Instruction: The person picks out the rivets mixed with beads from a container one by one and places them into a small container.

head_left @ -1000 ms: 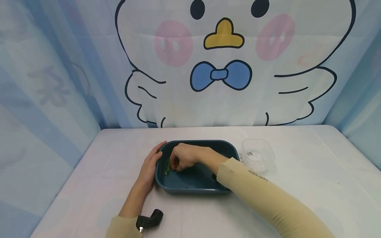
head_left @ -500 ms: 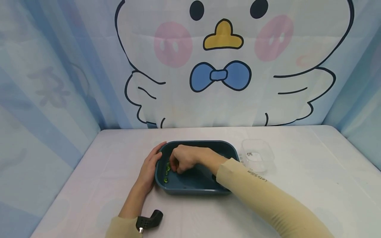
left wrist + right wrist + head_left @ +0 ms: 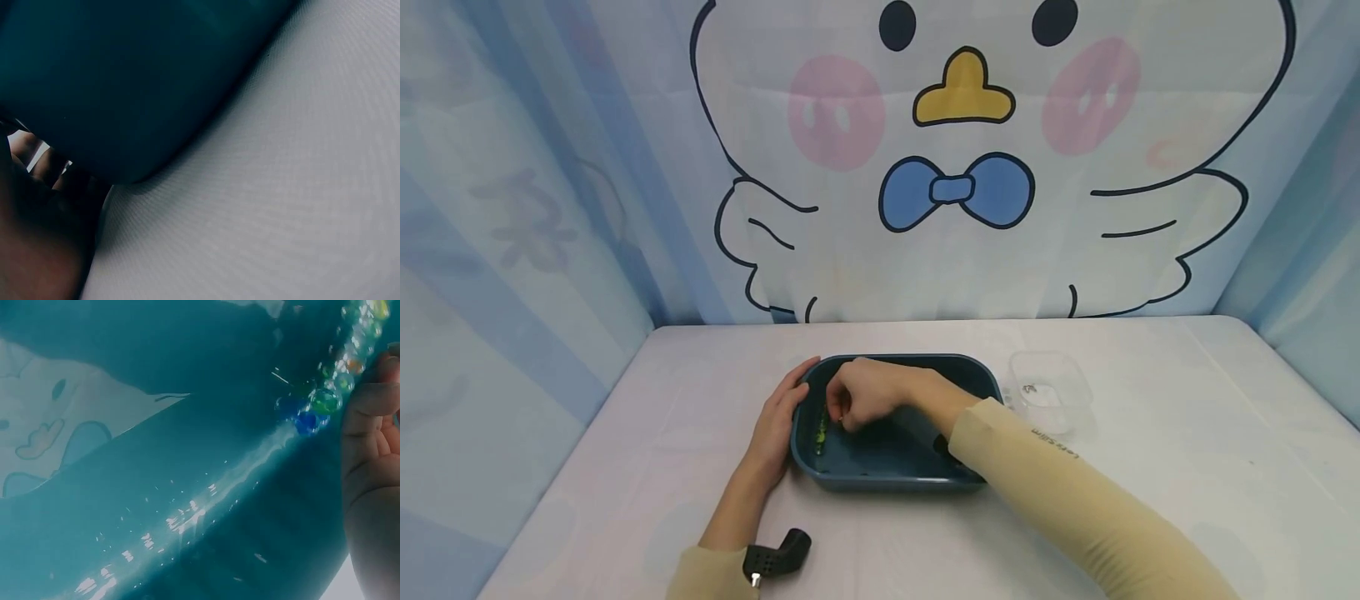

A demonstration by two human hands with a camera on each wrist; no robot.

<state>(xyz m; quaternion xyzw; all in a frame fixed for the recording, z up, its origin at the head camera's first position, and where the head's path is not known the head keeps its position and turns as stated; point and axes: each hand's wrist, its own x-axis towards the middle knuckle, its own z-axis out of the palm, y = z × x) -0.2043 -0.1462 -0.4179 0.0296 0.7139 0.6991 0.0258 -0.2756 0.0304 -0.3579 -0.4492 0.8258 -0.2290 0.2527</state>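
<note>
A dark teal rectangular tray (image 3: 895, 483) stands on the table. Against its left end lies my left hand (image 3: 772, 423), fingers extended along the outer wall and thumb at the rim. In the left wrist view the tray's outer wall (image 3: 137, 94) fills the upper left. My right hand (image 3: 867, 390) reaches inside the tray with fingers curled and fingertips down by the left end. There, a line of small translucent beads (image 3: 821, 433) shows green. The right wrist view shows clear, green, orange and blue beads (image 3: 325, 400) beside the fingertips; I cannot tell whether they hold one.
A clear plastic box (image 3: 1051, 383) with a few small bits in it stands right of the tray. The right forearm's beige sleeve (image 3: 1060, 492) crosses the tray's right end. A printed curtain (image 3: 955, 275) hangs behind the white-covered table (image 3: 1187, 433).
The green beads at the tray's left end have shifted into a narrower, straighter line. My right hand has risen slightly; my left hand and the tray have stayed put.
</note>
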